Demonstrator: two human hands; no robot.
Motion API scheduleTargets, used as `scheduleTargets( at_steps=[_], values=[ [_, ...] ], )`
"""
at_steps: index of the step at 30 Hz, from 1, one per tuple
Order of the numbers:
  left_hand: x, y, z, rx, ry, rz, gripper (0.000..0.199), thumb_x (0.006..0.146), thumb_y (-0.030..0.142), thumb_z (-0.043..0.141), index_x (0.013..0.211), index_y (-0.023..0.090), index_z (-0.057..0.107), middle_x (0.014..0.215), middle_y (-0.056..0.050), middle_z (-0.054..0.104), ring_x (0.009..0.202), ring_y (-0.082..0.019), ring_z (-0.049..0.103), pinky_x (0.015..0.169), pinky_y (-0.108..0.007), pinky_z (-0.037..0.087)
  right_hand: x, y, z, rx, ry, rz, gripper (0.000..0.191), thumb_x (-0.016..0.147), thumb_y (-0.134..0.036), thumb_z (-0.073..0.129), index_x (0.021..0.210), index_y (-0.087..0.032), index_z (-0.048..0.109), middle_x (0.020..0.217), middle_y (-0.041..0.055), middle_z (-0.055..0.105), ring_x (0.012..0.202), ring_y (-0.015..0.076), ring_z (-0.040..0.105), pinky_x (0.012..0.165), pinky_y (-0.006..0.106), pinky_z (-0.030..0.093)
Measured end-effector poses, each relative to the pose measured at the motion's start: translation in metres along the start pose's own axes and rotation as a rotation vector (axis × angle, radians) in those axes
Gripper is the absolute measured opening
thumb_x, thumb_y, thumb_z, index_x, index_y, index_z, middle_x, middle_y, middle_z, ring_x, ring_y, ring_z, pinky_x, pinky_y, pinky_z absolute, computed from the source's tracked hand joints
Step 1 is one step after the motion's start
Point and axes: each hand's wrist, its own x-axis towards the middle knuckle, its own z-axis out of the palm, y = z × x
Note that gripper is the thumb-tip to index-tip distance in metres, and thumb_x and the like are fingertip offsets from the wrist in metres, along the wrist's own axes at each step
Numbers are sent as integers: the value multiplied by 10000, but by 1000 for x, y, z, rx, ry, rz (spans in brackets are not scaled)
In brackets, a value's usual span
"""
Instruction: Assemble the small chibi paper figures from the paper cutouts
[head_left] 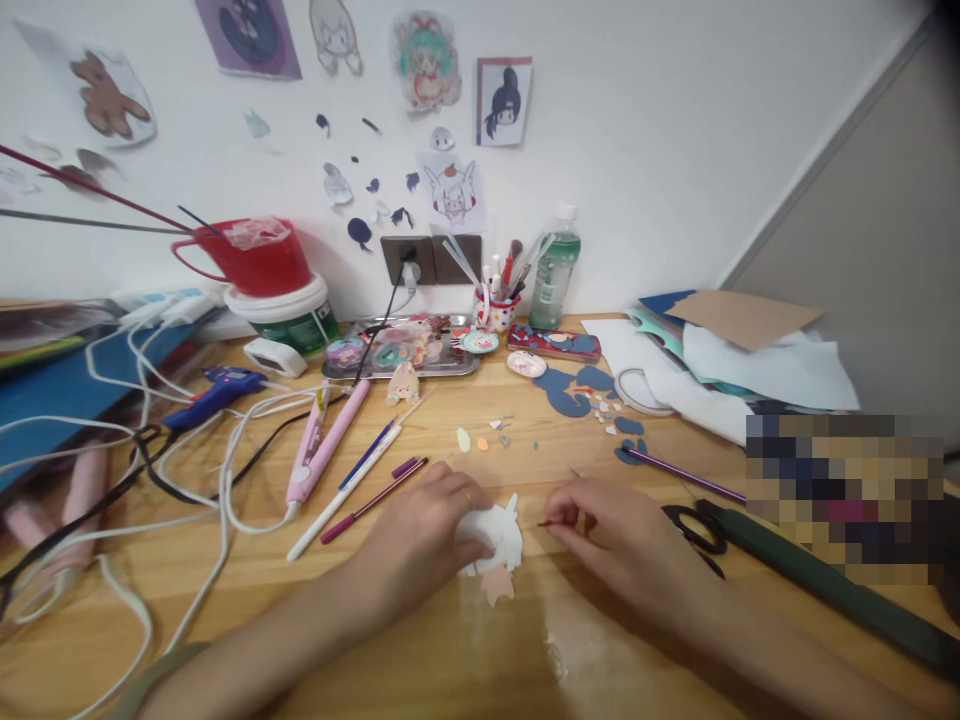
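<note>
My left hand point(431, 520) is closed on a white foam or paper figure cutout point(507, 532), which has a pointed ear-like tip and a peach-coloured lower part. Its fingers and thumb cover the figure's left side. To the right, a short gap away, my right hand point(604, 535) pinches a tiny dark red piece point(543, 523) between thumb and fingertips. Beyond the hands lie small scraps, among them a pale green oval point(463, 440) and an orange piece point(482, 444). A maroon pen point(375, 500) rests left of my left hand.
Black-handled scissors point(697, 530) and a long dark green object point(817, 580) lie at right. On the left are a pink straightener point(326, 450), a blue glue gun point(214, 392) and tangled white cables. A metal tray point(450, 368) and bottle point(555, 270) stand behind.
</note>
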Motion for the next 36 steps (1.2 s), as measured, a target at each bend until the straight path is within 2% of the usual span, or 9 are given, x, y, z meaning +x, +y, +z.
scheduleTargets(
  at_steps=[3, 10, 12, 15, 18, 21, 27, 36],
  values=[
    [2, -4, 3, -49, 12, -6, 233, 723, 195, 670, 946, 179, 604, 942, -33, 627, 908, -204, 517, 787, -315, 413, -10, 3, 8, -9, 9, 9, 94, 779, -122, 526, 757, -207, 559, 713, -29, 601, 658, 110, 537, 596, 222, 390],
    [2, -5, 2, -124, 4, 2, 212, 740, 177, 642, 951, 181, 616, 958, -28, 634, 887, -167, 555, 785, -271, 420, -10, 11, 23, 3, 2, -104, 122, 821, -108, 472, 806, -204, 545, 797, -12, 604, 752, 118, 537, 677, 239, 403],
    [1, -7, 1, -196, 1, -51, 189, 746, 189, 626, 935, 194, 621, 925, -19, 632, 844, -166, 562, 743, -271, 429, -11, 13, 27, -14, -7, -100, 120, 831, -117, 458, 825, -209, 534, 805, -9, 598, 753, 125, 530, 675, 248, 401],
    [1, -11, 2, -440, -18, -195, 174, 743, 234, 618, 914, 199, 619, 903, -15, 616, 785, -162, 580, 679, -266, 450, -13, 13, 31, -28, -28, -45, 112, 827, -130, 462, 838, -222, 526, 793, -15, 591, 742, 134, 527, 655, 255, 397],
    [1, -16, 6, -643, -50, -283, 203, 745, 295, 617, 915, 185, 598, 877, -12, 609, 654, -137, 607, 599, -253, 475, -11, 10, 31, 1, -65, 38, 84, 817, -160, 490, 835, -233, 527, 782, -18, 595, 735, 142, 536, 638, 257, 398],
    [1, -18, 8, -715, -73, -301, 234, 745, 332, 618, 916, 176, 584, 813, -3, 614, 592, -132, 614, 550, -244, 482, -6, 6, 26, 83, -132, 95, 77, 816, -170, 498, 847, -236, 524, 800, -20, 606, 733, 137, 548, 631, 248, 402],
    [3, -20, 9, -831, -82, -323, 251, 739, 357, 629, 904, 177, 572, 754, 13, 610, 604, -141, 620, 533, -239, 482, 6, 2, 16, 125, -227, 56, 160, 797, -71, 451, 832, -224, 486, 785, -45, 600, 713, 101, 534, 616, 207, 368],
    [4, -22, 9, -919, -63, -352, 264, 729, 351, 648, 887, 163, 551, 716, 16, 615, 556, -125, 613, 490, -217, 454, 16, -2, 18, 98, -218, 130, 142, 727, -96, 560, 760, -213, 487, 653, -62, 544, 582, 93, 478, 521, 198, 315]
  ],
)
